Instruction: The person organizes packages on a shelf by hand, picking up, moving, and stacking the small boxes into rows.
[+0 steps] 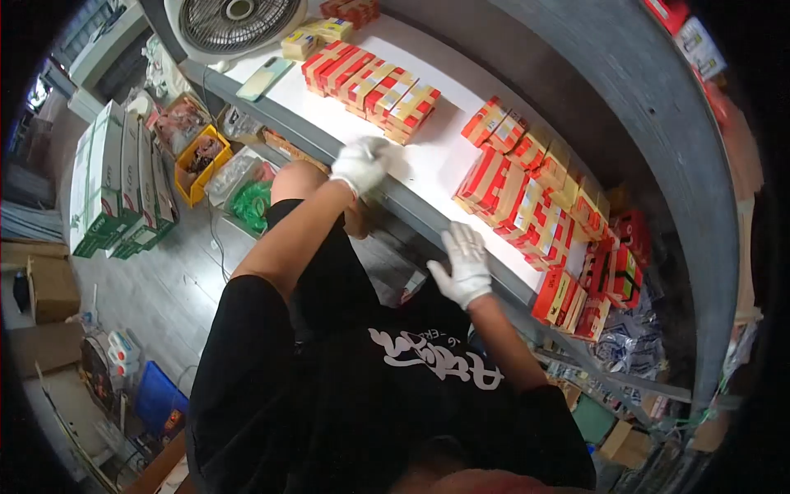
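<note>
My left hand [360,166], in a white glove, is over the front edge of the white-topped bench [321,119]. Its fingers look curled and slightly blurred; what they hold, if anything, I cannot make out. Just beyond it stands a row of red-and-tan small boxes [370,86], stacked and banded with tape. My right hand [465,267], also gloved in white, rests open near the bench edge, fingers stretched out and thumb apart. Beyond it lies a larger group of similar red-and-tan boxes [514,206]. Shorter box stacks [494,123] sit behind that group.
A fan [239,20], a phone [264,78] and pale yellow boxes [317,37] are at the bench's far left. More red boxes [568,305] stand at its right end. A yellow bin [202,165] and white-green cartons [119,185] are on the floor at left.
</note>
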Action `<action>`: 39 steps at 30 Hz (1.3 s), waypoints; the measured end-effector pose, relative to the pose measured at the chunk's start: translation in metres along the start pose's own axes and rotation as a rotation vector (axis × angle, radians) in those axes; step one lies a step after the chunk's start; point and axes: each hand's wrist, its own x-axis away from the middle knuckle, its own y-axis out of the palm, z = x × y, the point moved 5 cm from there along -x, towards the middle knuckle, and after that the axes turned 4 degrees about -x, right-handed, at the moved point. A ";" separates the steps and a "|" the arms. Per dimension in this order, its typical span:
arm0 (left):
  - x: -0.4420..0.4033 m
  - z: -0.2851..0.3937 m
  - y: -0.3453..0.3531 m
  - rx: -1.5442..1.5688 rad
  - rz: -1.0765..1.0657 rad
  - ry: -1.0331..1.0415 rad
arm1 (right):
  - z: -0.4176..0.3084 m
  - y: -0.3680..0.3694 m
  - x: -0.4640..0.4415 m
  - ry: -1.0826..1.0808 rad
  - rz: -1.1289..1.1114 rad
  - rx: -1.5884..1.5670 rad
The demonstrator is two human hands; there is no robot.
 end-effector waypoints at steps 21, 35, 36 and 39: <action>-0.043 -0.036 -0.017 -0.459 0.352 0.088 | 0.002 -0.024 -0.350 0.211 -0.379 0.238; -0.038 -0.035 -0.017 -0.427 0.420 0.113 | 0.019 -0.027 -0.242 0.406 -0.833 0.475; -0.036 -0.034 -0.018 -0.426 0.438 0.116 | 0.022 -0.024 -0.239 0.399 -0.917 0.545; -0.038 -0.034 -0.019 -0.425 0.385 0.107 | 0.011 -0.034 -0.245 0.438 -0.958 0.568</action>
